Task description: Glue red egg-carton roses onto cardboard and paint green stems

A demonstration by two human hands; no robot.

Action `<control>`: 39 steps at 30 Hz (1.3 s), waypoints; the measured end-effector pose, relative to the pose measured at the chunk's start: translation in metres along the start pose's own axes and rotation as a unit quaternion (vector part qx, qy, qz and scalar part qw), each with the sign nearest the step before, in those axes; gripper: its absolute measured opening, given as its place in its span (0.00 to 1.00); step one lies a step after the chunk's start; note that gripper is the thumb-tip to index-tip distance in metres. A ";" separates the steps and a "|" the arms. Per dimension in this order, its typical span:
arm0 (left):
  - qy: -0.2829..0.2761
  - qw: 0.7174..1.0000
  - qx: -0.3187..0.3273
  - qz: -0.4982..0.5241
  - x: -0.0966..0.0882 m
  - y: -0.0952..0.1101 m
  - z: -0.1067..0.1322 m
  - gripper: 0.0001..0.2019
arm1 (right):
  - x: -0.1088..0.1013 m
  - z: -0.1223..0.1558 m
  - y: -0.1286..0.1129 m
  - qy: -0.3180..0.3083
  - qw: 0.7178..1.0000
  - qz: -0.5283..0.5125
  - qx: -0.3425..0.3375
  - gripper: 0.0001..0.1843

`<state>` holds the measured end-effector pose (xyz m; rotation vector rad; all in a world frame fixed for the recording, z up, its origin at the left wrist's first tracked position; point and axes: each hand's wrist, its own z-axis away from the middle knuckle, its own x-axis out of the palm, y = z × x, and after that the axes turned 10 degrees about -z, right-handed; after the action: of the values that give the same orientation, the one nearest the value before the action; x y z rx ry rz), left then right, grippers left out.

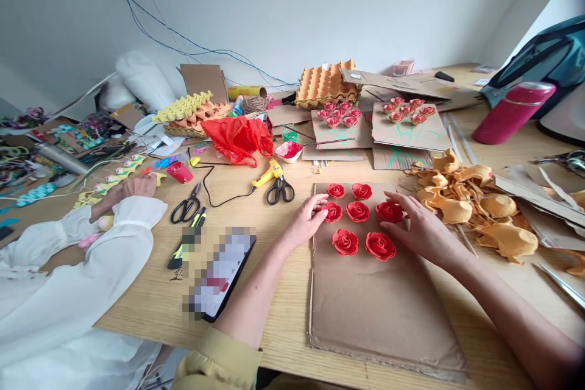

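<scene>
Several red handmade roses lie in rows on a brown cardboard sheet [365,311]. My left hand [307,219] has its thumb and fingertips closed on the edge of a red rose [333,212] at the left of the middle row. At that row's right end, my right hand [418,225] grips another red rose [388,212] between thumb and fingers. Between the two hands sits a middle rose [357,211]. Two roses are behind it, and nearer to me are a smaller rose [345,242] and a larger rose [380,245].
Orange egg-carton cups [457,201] pile up at right, near a pink bottle [514,113]. Left of the cardboard are a phone [223,274], black scissors [186,207], a utility knife [189,237] and a yellow glue gun [269,175]. Another person's sleeve [123,250] occupies the left side.
</scene>
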<state>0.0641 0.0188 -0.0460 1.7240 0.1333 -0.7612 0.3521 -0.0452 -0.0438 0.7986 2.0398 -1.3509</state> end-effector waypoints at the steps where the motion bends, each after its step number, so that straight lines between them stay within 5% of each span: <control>1: 0.006 1.000 -0.001 -0.001 0.000 0.000 0.000 0.17 | -0.001 0.001 -0.001 0.004 1.000 -0.004 -0.001 0.30; 8: 0.104 0.985 0.080 -0.115 -0.009 0.013 0.011 0.11 | -0.021 0.013 -0.024 0.085 0.996 -0.021 -0.028 0.20; 17: 0.102 0.966 0.187 -0.149 -0.014 0.040 0.025 0.07 | -0.020 0.025 -0.039 -0.096 0.987 0.037 -0.124 0.23; 24: 0.175 0.964 0.129 -0.151 -0.017 0.028 0.020 0.09 | -0.007 0.035 -0.034 -0.102 0.980 0.085 -0.148 0.33; 30: 0.175 0.977 0.068 -0.104 -0.013 0.017 0.011 0.08 | -0.018 0.026 -0.041 -0.076 0.990 0.019 -0.114 0.23; 39: 0.070 0.984 0.060 -0.155 -0.010 0.005 -0.046 0.18 | -0.025 -0.048 -0.015 -0.038 0.999 -0.028 0.001 0.21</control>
<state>0.0774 0.0625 -0.0318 1.8953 0.4696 -0.8884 0.3511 -0.0090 -0.0003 0.6848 2.0159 -1.3920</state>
